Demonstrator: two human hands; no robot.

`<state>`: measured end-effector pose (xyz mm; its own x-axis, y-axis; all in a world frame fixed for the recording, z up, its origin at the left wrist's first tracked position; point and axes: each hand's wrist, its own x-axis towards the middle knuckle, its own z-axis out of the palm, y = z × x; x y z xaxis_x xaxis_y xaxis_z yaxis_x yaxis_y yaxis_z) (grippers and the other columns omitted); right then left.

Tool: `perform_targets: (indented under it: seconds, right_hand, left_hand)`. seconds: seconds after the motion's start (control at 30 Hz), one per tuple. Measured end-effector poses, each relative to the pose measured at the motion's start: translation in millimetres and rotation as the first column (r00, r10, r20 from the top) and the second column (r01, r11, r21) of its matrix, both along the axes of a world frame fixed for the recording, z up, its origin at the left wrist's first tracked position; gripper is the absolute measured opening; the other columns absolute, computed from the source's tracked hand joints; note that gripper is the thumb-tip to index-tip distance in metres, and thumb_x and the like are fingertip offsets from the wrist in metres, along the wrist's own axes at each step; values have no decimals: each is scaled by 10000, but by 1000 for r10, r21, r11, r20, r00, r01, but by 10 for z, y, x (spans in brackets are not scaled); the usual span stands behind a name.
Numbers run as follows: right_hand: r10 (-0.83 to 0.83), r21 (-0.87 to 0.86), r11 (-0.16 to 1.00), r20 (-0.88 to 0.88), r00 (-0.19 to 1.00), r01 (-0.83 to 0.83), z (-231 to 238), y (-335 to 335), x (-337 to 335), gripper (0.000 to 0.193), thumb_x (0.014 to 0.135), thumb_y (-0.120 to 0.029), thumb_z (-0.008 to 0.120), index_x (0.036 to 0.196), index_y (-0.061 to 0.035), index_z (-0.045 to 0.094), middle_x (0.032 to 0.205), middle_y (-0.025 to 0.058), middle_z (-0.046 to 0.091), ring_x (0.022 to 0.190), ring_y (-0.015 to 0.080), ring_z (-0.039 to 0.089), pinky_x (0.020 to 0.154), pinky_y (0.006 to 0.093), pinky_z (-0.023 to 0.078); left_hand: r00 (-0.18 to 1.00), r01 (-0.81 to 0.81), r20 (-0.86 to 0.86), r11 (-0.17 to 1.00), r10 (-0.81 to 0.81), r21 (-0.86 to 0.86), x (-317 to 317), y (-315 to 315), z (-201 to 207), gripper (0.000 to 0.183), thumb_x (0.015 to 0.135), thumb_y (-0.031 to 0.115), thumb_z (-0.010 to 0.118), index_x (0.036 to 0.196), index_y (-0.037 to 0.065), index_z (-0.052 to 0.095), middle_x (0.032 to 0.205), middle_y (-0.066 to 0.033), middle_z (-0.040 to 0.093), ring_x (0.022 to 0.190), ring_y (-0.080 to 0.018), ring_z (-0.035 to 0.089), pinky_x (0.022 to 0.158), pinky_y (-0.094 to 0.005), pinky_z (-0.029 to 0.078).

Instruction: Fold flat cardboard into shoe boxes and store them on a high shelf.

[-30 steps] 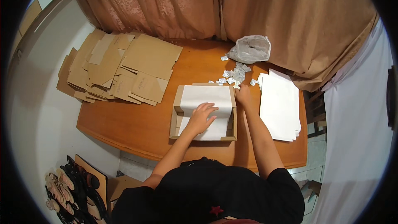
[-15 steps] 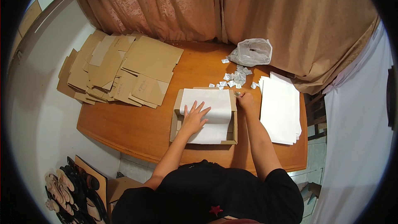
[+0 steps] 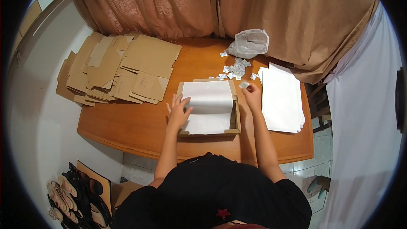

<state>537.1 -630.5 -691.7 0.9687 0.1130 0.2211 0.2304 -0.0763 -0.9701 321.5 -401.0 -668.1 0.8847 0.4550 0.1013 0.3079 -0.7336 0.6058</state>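
An open cardboard box sits in front of me on the table, with a sheet of white paper draped over and into it. My left hand is at the box's left side, fingers spread over the rim and the paper's edge. Just right of the box, my right hand pinches a small white sachet, likely a desiccant packet, above the table. Several similar sachets lie loose beyond the box, beside an open clear plastic bag.
On the wooden table, flattened cardboard boxes are piled at the far left. A stack of white paper sheets lies to the right. Brown curtains hang behind. Sandals are on the lower left.
My left hand has moved off the middle of the paper to the box's left edge. My right hand has lifted the sachet slightly from beside the box. The view has shifted a little.
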Motion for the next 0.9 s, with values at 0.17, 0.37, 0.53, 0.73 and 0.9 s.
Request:
perform_targets:
  seconds: [0.17,0.37,0.53,0.73,0.9]
  right_hand:
    - [526,-469,694,-188,830,-546,457,122,-689,357,714,-102,652,1051,-7,585,743,90,611,666,173,583,632,297,466]
    - [362,-492,824,78,929,-280,369,229,-792,323,729,-156,650,1014,-17,596,874,141,610,728,278,581,684,353,462]
    - [118,-684,729,92,989,-23,240,314,-415,350,746,-298,633,970,-30,626,942,173,583,914,311,553,787,402,442]
    - [5,-880,476,-3,1000,-5,106,516,-202,333,718,-374,632,882,-88,677,948,138,616,885,311,595,774,423,464]
    - [12,-682,726,-111,994,-85,27,562,-175,280,741,-294,615,859,-44,658,800,116,621,837,249,582,757,418,447]
  left_hand:
    - [997,-81,-3,994,81,-72,-95,113,-44,427,784,283,612,1181,146,537,1368,-132,354,1342,-331,148,1019,-616,42]
    - [993,-113,-32,990,111,-87,-114,163,-85,485,780,305,614,1219,136,496,1373,-123,353,1340,-324,165,1008,-633,52]
    - [995,-100,-4,992,100,-75,51,328,-119,524,786,334,600,1244,123,459,1287,-134,459,1291,-323,277,1000,-607,106]
    - [990,-129,-70,981,120,-145,436,453,-274,568,771,372,605,1249,110,446,1203,-122,544,1153,-323,469,988,-568,151]
    - [993,-57,75,935,89,-350,571,631,-633,601,719,304,674,1246,121,450,1116,-73,599,1096,-264,520,973,-639,57]
